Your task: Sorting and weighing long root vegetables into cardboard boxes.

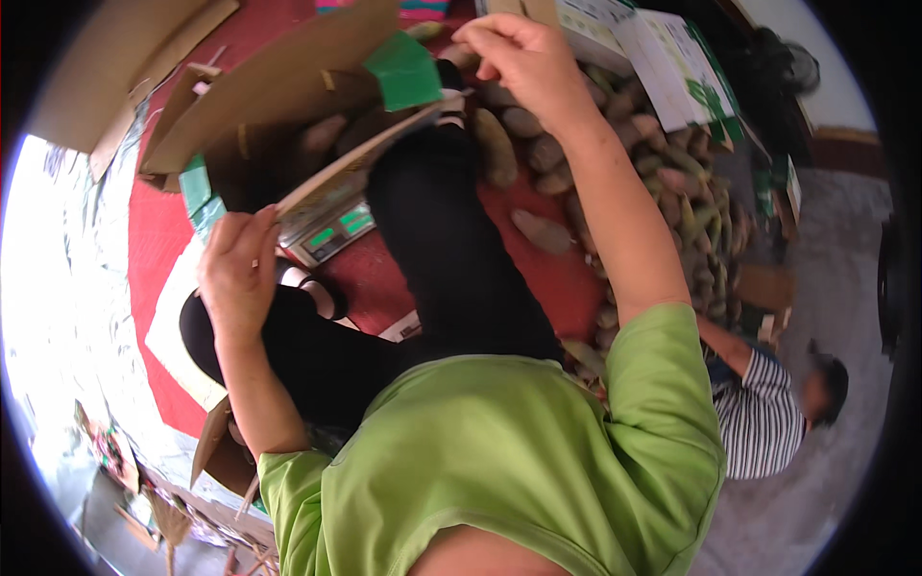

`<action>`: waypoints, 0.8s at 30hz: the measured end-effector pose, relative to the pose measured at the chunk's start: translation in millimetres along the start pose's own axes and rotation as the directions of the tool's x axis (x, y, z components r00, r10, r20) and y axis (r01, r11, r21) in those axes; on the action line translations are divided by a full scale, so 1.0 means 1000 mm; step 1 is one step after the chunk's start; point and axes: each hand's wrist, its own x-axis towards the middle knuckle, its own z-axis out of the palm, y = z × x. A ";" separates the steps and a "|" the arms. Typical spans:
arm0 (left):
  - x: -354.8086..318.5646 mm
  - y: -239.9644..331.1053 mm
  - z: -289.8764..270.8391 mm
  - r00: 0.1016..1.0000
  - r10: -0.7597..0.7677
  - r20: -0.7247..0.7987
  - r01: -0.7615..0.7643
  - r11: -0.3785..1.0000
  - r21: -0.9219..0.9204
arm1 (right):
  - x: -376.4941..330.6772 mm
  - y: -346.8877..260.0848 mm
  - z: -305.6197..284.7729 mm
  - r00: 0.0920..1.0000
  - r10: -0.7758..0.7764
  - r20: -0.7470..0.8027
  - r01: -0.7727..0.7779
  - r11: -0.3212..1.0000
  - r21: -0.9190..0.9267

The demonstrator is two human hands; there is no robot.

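At the left, my left hand (235, 274) is closed, its fingertips at the near corner of an open cardboard box (221, 106). Strips of green tape (403, 72) hang from the box flaps. A few oblong tubers (322, 134) lie in its shadowed inside. Under the box is a scale (331, 232) with lit green displays. My right hand (528, 62) is raised at the top, thumb and forefinger apart, with nothing visible between them. Close beneath its fingertips lies a brownish tuber (461, 56).
A large pile of tubers (672, 192) spreads on the right over a red mat (158, 317). White-and-green cartons (672, 67) stand behind it. Another person in a striped shirt (764, 418) is at the lower right. More cardboard (115, 58) stands at the upper left.
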 end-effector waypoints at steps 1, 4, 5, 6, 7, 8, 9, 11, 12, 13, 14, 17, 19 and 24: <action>0.000 0.001 0.000 1.000 -0.024 0.006 0.024 1.000 -0.011 | -0.012 0.013 -0.018 0.999 0.029 -0.041 -0.027 0.999 0.041; 0.000 0.001 0.005 1.000 0.016 -0.006 -0.016 1.000 0.000 | -0.060 0.072 -0.071 0.977 0.159 -0.143 -0.162 0.987 -0.009; 0.000 0.001 0.007 1.000 0.014 -0.006 -0.014 1.000 0.013 | -0.081 0.091 -0.086 0.954 0.244 -0.174 -0.261 0.962 -0.085; -0.001 0.002 0.007 1.000 0.017 -0.004 -0.017 0.999 0.028 | -0.103 0.112 -0.099 0.923 0.324 -0.207 -0.358 0.921 -0.152; 0.000 0.002 0.008 1.000 0.022 -0.001 -0.022 0.999 0.042 | -0.127 0.133 -0.111 0.910 0.346 -0.228 -0.383 0.912 -0.144; 0.000 -0.001 0.011 0.999 0.034 -0.006 -0.034 0.999 0.007 | -0.153 0.156 -0.121 0.882 0.394 -0.259 -0.439 0.887 -0.146; 0.000 0.002 0.012 1.000 0.019 -0.002 -0.019 0.998 0.056 | -0.180 0.178 -0.128 0.850 0.443 -0.286 -0.495 0.857 -0.145; -0.003 -0.005 0.009 0.998 0.050 -0.028 -0.048 0.996 0.069 | -0.224 0.220 -0.135 0.807 0.516 -0.287 -0.575 0.797 -0.185; -0.003 -0.010 0.012 0.998 0.065 -0.021 -0.063 0.994 0.090 | -0.252 0.238 -0.136 0.761 0.574 -0.301 -0.643 0.728 -0.237; -0.003 -0.017 0.015 0.995 0.098 -0.013 -0.096 0.993 0.071 | -0.279 0.253 -0.135 0.744 0.592 -0.311 -0.663 0.714 -0.226; -0.003 -0.021 0.018 0.993 0.117 -0.018 -0.115 0.991 0.066 | -0.301 0.266 -0.132 0.694 0.662 -0.283 -0.718 0.666 -0.205; -0.001 -0.021 0.023 0.990 0.143 -0.009 -0.142 0.986 0.086 | -0.368 0.290 -0.118 0.607 0.761 -0.229 -0.795 0.575 -0.193; -0.001 -0.028 0.026 0.992 0.125 -0.023 -0.119 0.976 0.180 | -0.406 0.319 -0.109 0.580 0.790 -0.199 -0.812 0.544 -0.211; -0.003 -0.041 0.028 0.981 0.191 -0.034 -0.181 0.964 0.193 | -0.493 0.370 -0.078 0.715 0.585 0.383 0.094 0.463 -0.882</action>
